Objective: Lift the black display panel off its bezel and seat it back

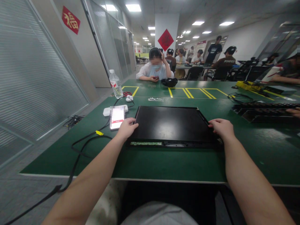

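Observation:
A black flat monitor panel (172, 123) lies face up on the green table, in a dark frame. Along its near edge the frame shows a green circuit board strip (146, 143). My left hand (128, 128) pinches the panel's left edge between thumb and fingers. On the opposite side my right hand (221, 127) has its fingers bent around the right edge. What its fingertips touch underneath is hidden. Just left of my left hand lies a phone (117, 117) with a lit screen.
A power strip (107, 110), a white mouse (129, 98) and a water bottle (115, 84) stand on the left. A black cable (81, 147) runs off the table's left side. Black frames (257, 111) lie at right, near another person's hand (294, 112). Someone (154, 67) sits opposite.

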A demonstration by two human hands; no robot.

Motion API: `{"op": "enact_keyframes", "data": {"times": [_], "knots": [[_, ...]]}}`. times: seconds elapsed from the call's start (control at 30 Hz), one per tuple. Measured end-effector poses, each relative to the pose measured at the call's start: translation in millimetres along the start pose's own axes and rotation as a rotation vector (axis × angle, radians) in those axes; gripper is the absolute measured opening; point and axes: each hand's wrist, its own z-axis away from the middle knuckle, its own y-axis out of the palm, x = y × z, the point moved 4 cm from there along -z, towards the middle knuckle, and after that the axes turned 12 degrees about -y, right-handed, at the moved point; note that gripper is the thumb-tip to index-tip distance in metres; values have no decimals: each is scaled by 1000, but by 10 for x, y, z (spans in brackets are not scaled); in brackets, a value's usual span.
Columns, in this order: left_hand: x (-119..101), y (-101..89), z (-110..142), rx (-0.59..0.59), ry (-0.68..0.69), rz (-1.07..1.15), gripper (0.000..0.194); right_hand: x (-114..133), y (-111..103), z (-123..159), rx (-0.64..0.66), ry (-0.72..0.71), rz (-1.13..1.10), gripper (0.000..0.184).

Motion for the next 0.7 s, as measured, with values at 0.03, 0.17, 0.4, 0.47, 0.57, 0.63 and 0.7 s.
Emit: {"op": "enact_keyframes", "data": {"times": [0.03, 0.17, 0.4, 0.47, 0.57, 0.63, 0.7], "knots": [[12, -1, -9, -6, 0, -31, 26, -14, 3, -9, -3, 0, -10, 21], [36, 10, -27, 12, -1, -131, 26, -71, 19, -36, -11, 10, -57, 23], [59, 7, -35, 0, -6, -142, 25, -88, 38, -50, 2, 27, -100, 24], [67, 11, -33, 5, -1, -150, 25, -74, 35, -43, 2, 36, -105, 24], [63, 19, -28, 7, 28, -183, 26, -45, 26, -26, -1, 40, -122, 23], [57, 22, -28, 0, 45, -228, 26, -25, 20, -12, 0, 42, -127, 22], [52, 27, -32, -6, 58, -279, 26, -10, 17, 1, 2, 47, -123, 22]]}}
